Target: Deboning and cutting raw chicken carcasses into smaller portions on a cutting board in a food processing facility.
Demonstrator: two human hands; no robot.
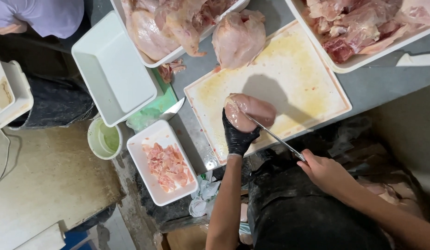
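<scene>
My left hand (238, 135), in a black glove, grips a raw chicken breast piece (252, 111) and holds it down on the stained white cutting board (294, 74). Bare, my right hand (324, 172) holds a long thin knife (273, 136) whose blade runs into the near side of the meat. A whole raw chicken (238, 37) rests at the board's far edge.
A small white tray (138, 143) left of the board holds chopped chicken bits (167, 166). An empty white tub (113, 69), a pale green bowl (103, 139), two large trays of raw chicken (171, 23) (358, 28) and another knife (173, 110) lie around.
</scene>
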